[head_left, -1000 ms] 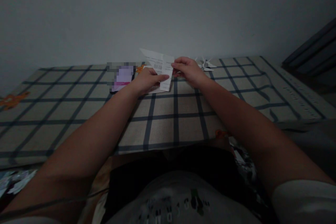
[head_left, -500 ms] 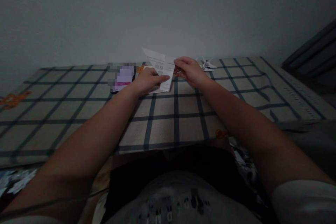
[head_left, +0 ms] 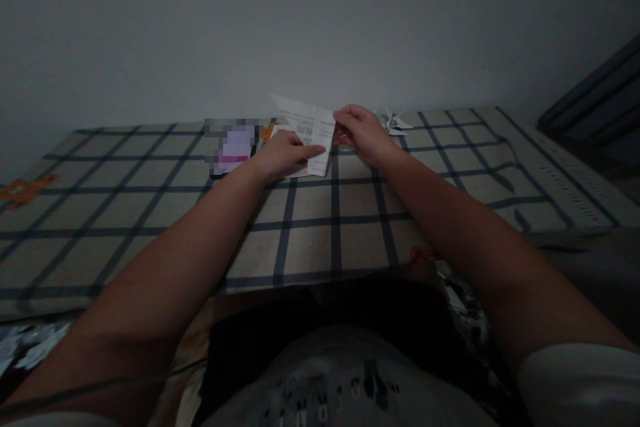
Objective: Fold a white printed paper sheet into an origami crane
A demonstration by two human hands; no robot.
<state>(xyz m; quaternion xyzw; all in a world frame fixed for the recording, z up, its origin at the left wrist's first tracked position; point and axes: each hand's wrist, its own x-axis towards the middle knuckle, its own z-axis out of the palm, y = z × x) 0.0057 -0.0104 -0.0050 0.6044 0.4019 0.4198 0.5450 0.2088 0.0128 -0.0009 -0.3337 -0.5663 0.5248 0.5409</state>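
A folded sheet of printed white paper point(head_left: 316, 125) is held up between my hands, just above the far part of the table. My left hand point(head_left: 286, 155) grips its lower left side, the thumb lying across the front. At the upper right edge, my right hand point(head_left: 361, 132) pinches the paper between thumb and fingers. The fingers behind the sheet are hidden. Under and behind my left hand, more white paper shows, but I cannot tell whether it is part of the same sheet.
A checked cloth covers the table point(head_left: 310, 233). A phone with a pale purple screen point(head_left: 236, 147), partly blurred out, lies left of my left hand. Folded white paper pieces point(head_left: 395, 123) sit behind my right hand, near the wall point(head_left: 320, 27).
The paper has shifted very slightly to the right and its front has flattened a little. Both hands keep their hold on it.
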